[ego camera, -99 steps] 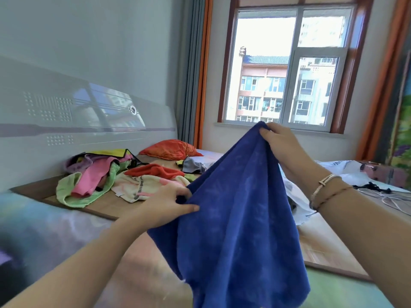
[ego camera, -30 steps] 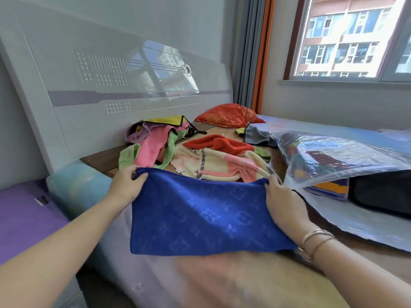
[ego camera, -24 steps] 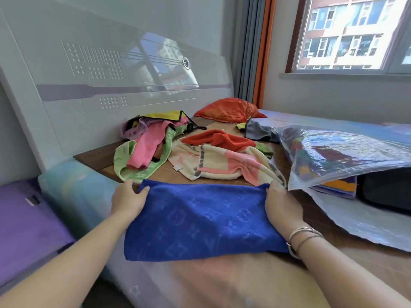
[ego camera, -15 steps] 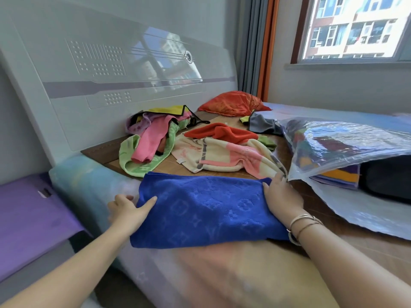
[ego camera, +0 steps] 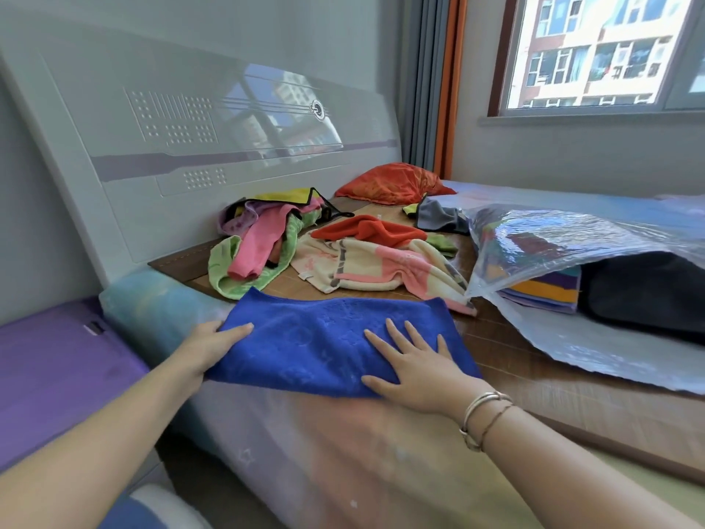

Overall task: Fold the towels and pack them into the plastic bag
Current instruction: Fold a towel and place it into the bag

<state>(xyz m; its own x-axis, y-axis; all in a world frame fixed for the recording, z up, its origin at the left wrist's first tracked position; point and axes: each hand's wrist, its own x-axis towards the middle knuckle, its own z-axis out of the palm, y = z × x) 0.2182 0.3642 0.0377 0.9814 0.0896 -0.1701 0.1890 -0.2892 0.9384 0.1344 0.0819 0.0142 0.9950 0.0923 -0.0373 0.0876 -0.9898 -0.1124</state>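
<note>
While flat, plush blue towel point(ego camera: 324, 341) (rectangular).

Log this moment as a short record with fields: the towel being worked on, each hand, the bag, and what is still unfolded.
towel: blue towel lying flat at the bed edge
left hand: left hand grips the towel's left edge
right hand: right hand pressed flat on it, fingers straight
bag: plastic bag on the right, folded towels inside
unfolded: pile of towels behind
</note>
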